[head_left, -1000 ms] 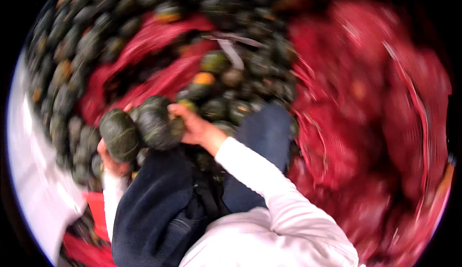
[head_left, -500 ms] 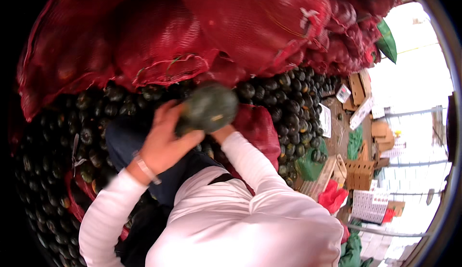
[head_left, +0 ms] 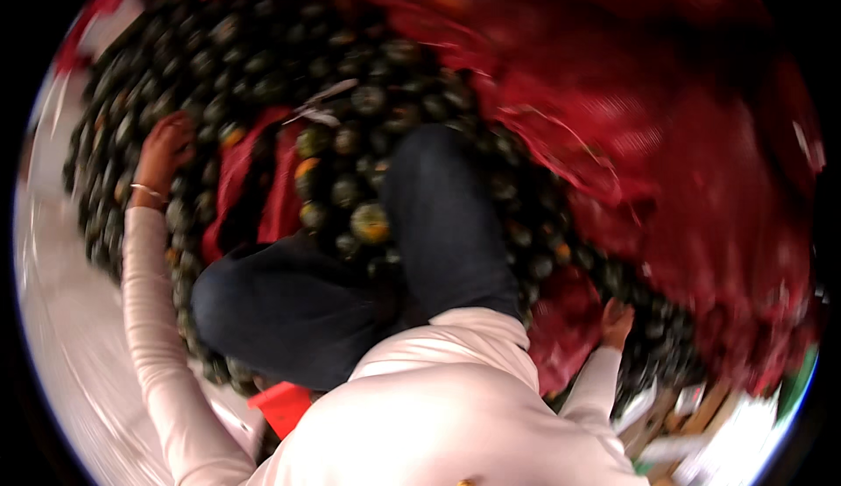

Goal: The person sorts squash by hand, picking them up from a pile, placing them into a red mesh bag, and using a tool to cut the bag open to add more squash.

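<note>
My left hand [head_left: 166, 146] is stretched far out to the left, over a pile of small dark green squashes [head_left: 254, 61]. It is nearest the squashes at that edge; its fingers are smeared by motion, and whether they grip one is unclear. Down at the right, my right hand [head_left: 618, 321] is beside a red mesh sack [head_left: 562, 324], with squashes behind it. Its fingers are blurred too, and no squash shows clearly in it. Between my legs, a squash with a yellow patch [head_left: 371, 223] lies among darker ones.
Large filled red mesh sacks [head_left: 648, 127] rise along the upper right. A strip of red netting [head_left: 279, 175] lies on the squashes ahead of my knee [head_left: 232, 298]. Pale sheeting [head_left: 61, 311] borders the pile at left; a bright red object [head_left: 282, 405] is near my left hip.
The view has swung left. My hands, together around a dark green squash before, have parted widely, left hand to the far pile, right hand beside the sack. That squash is out of my left hand.
</note>
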`<action>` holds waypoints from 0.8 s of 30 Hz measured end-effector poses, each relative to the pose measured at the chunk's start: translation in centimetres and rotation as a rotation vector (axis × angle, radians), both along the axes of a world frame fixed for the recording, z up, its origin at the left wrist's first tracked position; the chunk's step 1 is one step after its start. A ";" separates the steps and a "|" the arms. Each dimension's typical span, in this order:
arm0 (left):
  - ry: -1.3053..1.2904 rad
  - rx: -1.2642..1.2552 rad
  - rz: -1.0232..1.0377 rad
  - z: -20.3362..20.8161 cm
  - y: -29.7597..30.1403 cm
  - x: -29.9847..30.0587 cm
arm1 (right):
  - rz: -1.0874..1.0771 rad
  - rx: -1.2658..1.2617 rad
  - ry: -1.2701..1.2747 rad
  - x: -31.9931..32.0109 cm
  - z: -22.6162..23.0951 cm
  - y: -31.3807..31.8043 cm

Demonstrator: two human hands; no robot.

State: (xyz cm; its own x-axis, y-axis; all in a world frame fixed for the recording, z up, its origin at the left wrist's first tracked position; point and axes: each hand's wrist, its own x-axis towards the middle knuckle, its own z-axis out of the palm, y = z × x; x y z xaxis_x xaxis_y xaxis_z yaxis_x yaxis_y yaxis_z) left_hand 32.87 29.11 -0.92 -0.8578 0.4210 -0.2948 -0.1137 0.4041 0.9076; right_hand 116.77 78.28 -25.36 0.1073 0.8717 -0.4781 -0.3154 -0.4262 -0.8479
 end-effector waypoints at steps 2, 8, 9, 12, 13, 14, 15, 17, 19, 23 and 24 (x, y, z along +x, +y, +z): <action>-0.062 -0.067 0.146 -4.6 -6.7 3.4 | 0.192 -0.297 -0.147 -11.8 1.6 -1.1; -0.028 -0.284 0.207 -19.7 -16.5 16.1 | 1.257 0.269 -0.218 -50.0 6.1 -9.1; 0.016 -0.288 0.179 -21.8 -15.9 17.0 | 1.412 0.391 -0.184 -54.9 6.4 -10.6; 0.000 -0.282 0.226 -25.2 -11.8 17.8 | 1.806 1.007 -0.499 -66.7 7.8 -18.3; 0.004 -0.282 0.200 -25.8 -9.8 17.3 | 1.920 1.069 -0.524 -69.4 7.2 -20.5; 0.021 -0.279 0.213 -26.5 -8.6 16.5 | 1.998 1.171 -0.555 -71.8 6.1 -22.9; 0.040 -0.282 0.230 -27.2 -7.8 15.7 | 2.076 1.275 -0.577 -74.0 5.0 -25.5; 0.113 -0.213 0.281 -28.9 -6.7 13.5 | 2.035 1.519 -0.471 -77.5 1.9 -30.3; 0.037 -0.112 0.318 -29.4 -5.4 11.2 | 1.997 1.663 -0.668 -80.1 -0.1 -34.0; 0.111 -0.283 0.293 -28.1 -5.4 5.7 | 1.833 1.397 -0.997 -84.3 -2.9 -38.7; 0.290 -0.271 0.336 -28.1 -7.5 4.0 | 1.814 1.272 -1.015 -84.9 -2.6 -40.6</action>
State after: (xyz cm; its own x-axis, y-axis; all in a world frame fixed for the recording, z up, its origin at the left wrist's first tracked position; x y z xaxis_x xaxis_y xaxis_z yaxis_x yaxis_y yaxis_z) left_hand 36.88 21.64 -29.00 -0.9952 0.0494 -0.0850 -0.0370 0.6130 0.7892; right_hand 31.85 37.71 -27.93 -0.9828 0.0355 -0.1815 0.1057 0.9131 -0.3938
